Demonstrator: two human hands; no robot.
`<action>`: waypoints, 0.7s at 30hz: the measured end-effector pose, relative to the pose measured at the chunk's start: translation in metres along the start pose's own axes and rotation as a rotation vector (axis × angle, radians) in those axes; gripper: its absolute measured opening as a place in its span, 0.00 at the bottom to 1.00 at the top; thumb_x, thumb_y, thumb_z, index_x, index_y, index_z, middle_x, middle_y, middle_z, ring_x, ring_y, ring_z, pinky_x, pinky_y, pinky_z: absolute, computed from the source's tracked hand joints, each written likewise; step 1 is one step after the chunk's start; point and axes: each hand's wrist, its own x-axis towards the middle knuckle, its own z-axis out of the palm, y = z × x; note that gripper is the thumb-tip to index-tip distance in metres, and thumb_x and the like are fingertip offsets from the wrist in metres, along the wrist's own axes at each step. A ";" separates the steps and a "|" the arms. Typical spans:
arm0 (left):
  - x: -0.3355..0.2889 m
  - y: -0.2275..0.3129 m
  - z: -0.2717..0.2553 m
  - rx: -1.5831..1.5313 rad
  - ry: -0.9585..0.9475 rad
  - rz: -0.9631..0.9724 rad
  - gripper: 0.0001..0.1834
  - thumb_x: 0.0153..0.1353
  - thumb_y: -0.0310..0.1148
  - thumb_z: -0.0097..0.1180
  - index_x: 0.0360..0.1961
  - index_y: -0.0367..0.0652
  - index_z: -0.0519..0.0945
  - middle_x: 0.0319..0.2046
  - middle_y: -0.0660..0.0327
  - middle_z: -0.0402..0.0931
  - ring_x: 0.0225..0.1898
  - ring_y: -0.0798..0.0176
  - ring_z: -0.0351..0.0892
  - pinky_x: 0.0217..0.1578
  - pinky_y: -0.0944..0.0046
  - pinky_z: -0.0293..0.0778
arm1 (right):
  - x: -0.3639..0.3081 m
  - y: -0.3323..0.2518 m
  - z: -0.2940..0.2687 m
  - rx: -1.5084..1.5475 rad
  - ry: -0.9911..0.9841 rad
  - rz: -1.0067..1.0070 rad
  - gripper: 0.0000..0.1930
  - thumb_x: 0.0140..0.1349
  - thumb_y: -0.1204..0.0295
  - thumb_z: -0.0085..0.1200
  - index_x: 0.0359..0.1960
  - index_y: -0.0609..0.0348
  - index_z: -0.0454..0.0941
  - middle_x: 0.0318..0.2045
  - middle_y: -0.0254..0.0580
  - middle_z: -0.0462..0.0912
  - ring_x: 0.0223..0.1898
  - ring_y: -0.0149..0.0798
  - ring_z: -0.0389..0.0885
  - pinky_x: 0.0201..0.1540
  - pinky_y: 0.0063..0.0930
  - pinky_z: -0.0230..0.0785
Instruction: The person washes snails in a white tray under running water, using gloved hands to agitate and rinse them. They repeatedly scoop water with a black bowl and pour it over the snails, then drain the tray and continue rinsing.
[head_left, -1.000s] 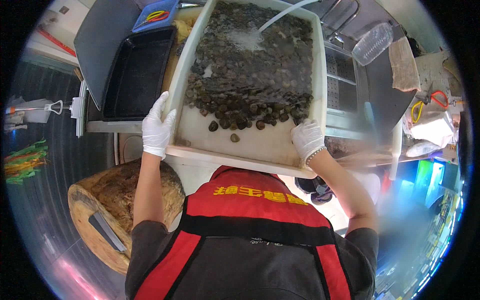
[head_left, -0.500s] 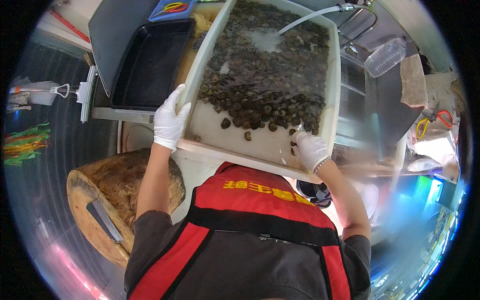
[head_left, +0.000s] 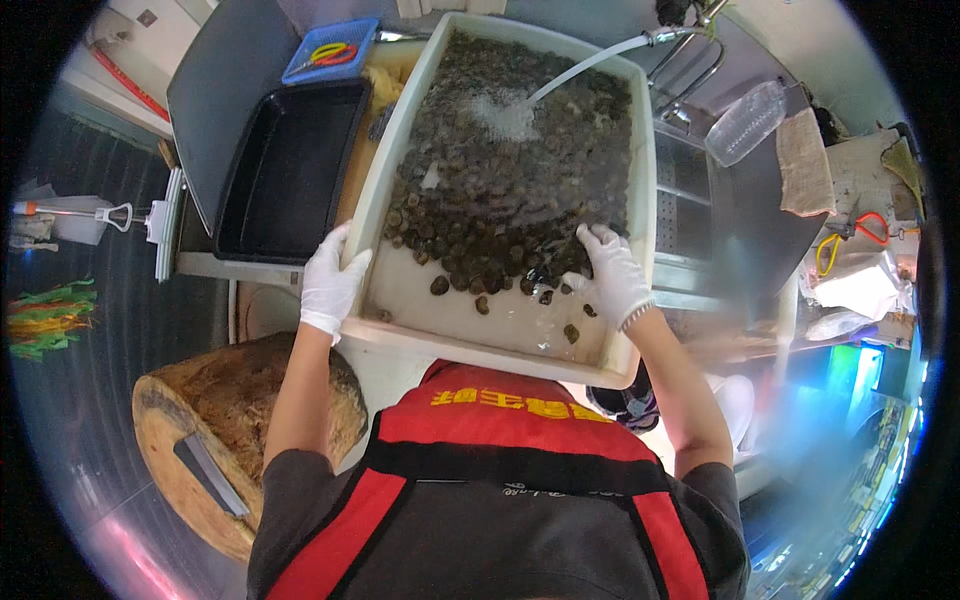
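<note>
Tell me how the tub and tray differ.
Colour: the tub is white; the tray is black. Size: the tub looks larger than the tray. Contents: the tub holds shells, with water running in; no shells show in the tray. Both are roughly rectangular with raised sides.

You are in a working food-preparation area, most likely in a seafood shop or stall: your large white tub [head_left: 430, 315] holds a mass of dark shellfish [head_left: 470, 255] with water running in from a hose [head_left: 588, 67], and a metal sink unit [head_left: 682, 215] with a perforated panel sits to its right. To the left you have a black tray [head_left: 285, 170] and a blue basket [head_left: 362, 32] of scissors [head_left: 328, 52], a thick log chopping block [head_left: 225, 400] with a large knife [head_left: 210, 477] at its cut face. You wear a red apron [head_left: 500, 408] with yellow lettering.
</note>
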 end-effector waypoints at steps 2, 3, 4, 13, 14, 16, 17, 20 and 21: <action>0.010 -0.019 -0.001 -0.034 -0.010 -0.010 0.28 0.56 0.25 0.60 0.60 0.36 0.69 0.53 0.47 0.75 0.53 0.57 0.76 0.55 0.64 0.68 | 0.027 0.008 0.002 -0.084 -0.034 0.106 0.44 0.52 0.58 0.64 0.67 0.63 0.55 0.64 0.65 0.59 0.63 0.61 0.60 0.64 0.42 0.59; 0.014 -0.017 -0.002 -0.013 -0.020 -0.028 0.28 0.56 0.25 0.60 0.60 0.36 0.69 0.53 0.47 0.75 0.54 0.56 0.75 0.55 0.63 0.68 | 0.036 0.010 0.003 -0.101 -0.068 0.150 0.47 0.51 0.57 0.64 0.68 0.63 0.52 0.64 0.66 0.57 0.63 0.62 0.60 0.65 0.42 0.58; 0.007 -0.015 -0.001 0.094 -0.009 0.052 0.28 0.56 0.25 0.59 0.60 0.36 0.69 0.53 0.46 0.75 0.54 0.56 0.75 0.55 0.63 0.68 | 0.039 0.011 0.003 -0.115 -0.092 0.161 0.47 0.51 0.56 0.64 0.68 0.63 0.51 0.64 0.67 0.57 0.63 0.63 0.60 0.65 0.42 0.58; -0.014 0.009 -0.001 0.319 -0.036 0.081 0.30 0.57 0.27 0.58 0.62 0.39 0.67 0.45 0.41 0.77 0.48 0.48 0.78 0.50 0.59 0.70 | 0.033 -0.006 0.014 -0.052 -0.433 0.061 0.45 0.54 0.57 0.61 0.70 0.52 0.49 0.68 0.65 0.50 0.65 0.63 0.58 0.64 0.41 0.60; -0.021 0.010 0.004 0.206 -0.008 0.075 0.31 0.58 0.28 0.57 0.63 0.39 0.65 0.44 0.41 0.78 0.46 0.46 0.79 0.49 0.58 0.71 | 0.031 -0.009 0.007 -0.005 -0.495 0.019 0.46 0.54 0.56 0.61 0.71 0.52 0.48 0.68 0.64 0.48 0.67 0.61 0.55 0.66 0.39 0.56; -0.027 0.019 0.011 0.205 -0.031 0.045 0.31 0.58 0.28 0.57 0.64 0.39 0.65 0.44 0.41 0.77 0.46 0.46 0.78 0.49 0.57 0.71 | 0.033 0.038 0.038 0.053 -0.497 -0.051 0.45 0.54 0.55 0.61 0.70 0.52 0.50 0.69 0.62 0.49 0.68 0.56 0.55 0.68 0.38 0.52; -0.031 0.019 0.011 0.210 -0.026 0.011 0.31 0.58 0.28 0.56 0.64 0.40 0.65 0.44 0.41 0.77 0.47 0.45 0.78 0.49 0.57 0.71 | 0.038 0.029 0.009 -0.010 -0.485 -0.097 0.44 0.54 0.54 0.61 0.69 0.53 0.52 0.69 0.60 0.50 0.68 0.54 0.55 0.68 0.37 0.52; -0.040 0.009 0.020 0.231 0.027 0.087 0.31 0.58 0.28 0.56 0.64 0.41 0.65 0.45 0.41 0.77 0.46 0.45 0.78 0.49 0.56 0.71 | 0.082 0.037 -0.052 -0.054 -0.326 -0.086 0.41 0.54 0.54 0.62 0.67 0.56 0.59 0.67 0.56 0.57 0.68 0.50 0.58 0.68 0.37 0.54; -0.044 0.005 0.024 0.177 0.062 0.134 0.30 0.58 0.28 0.56 0.63 0.41 0.66 0.45 0.41 0.76 0.46 0.44 0.78 0.49 0.55 0.71 | 0.109 0.063 -0.060 -0.024 -0.250 -0.039 0.40 0.55 0.54 0.62 0.66 0.57 0.61 0.66 0.56 0.59 0.67 0.49 0.59 0.67 0.36 0.54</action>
